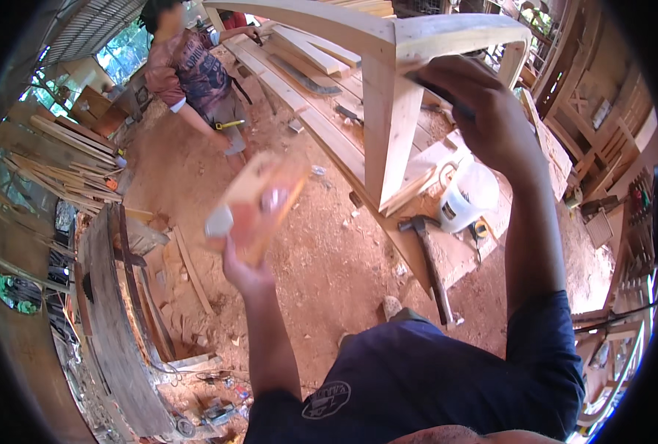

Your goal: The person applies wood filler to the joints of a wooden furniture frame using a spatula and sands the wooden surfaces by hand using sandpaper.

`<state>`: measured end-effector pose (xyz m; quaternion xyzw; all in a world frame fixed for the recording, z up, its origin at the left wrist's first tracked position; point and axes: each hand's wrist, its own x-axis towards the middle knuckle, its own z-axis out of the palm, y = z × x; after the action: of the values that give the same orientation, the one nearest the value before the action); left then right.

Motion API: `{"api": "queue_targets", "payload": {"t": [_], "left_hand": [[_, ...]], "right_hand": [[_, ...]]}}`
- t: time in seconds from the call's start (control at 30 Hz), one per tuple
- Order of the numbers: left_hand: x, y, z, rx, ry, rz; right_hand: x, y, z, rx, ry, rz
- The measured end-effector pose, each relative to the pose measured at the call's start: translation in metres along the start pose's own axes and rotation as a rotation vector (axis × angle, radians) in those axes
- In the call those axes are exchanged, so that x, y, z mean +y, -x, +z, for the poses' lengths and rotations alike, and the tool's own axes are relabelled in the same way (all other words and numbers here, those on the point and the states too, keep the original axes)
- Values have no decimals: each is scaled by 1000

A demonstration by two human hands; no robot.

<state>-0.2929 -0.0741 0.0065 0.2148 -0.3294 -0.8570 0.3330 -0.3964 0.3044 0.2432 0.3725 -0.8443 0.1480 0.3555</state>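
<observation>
A pale wooden block (262,203), blurred, is raised and tilted over the dirt floor. A curved, unfinished wooden frame (388,111) stands upright on planks, a dark tool (438,92) pressed against its top rail.

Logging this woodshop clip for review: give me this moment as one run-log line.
left hand: raised, gripping wood block | right hand: pressing dark tool on wooden frame | hammer, white bucket below
</observation>
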Motion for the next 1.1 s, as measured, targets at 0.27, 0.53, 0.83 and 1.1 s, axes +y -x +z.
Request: {"api": "queue_targets", "payload": {"t": [0.27, 0.53, 0.83, 1.1], "left_hand": [[-23, 97, -262, 641, -373, -94], [-20, 113, -327, 709, -446, -116], [-16, 86, -194, 367, -254, -129], [-37, 105, -202, 380, -285, -261]], "right_hand": [[-2, -10, 5, 25, -40, -30], [-17, 18, 29, -290, -50, -33], [-7, 3, 9, 179, -2, -44], [-6, 24, 37, -20, -136, -12]]}}
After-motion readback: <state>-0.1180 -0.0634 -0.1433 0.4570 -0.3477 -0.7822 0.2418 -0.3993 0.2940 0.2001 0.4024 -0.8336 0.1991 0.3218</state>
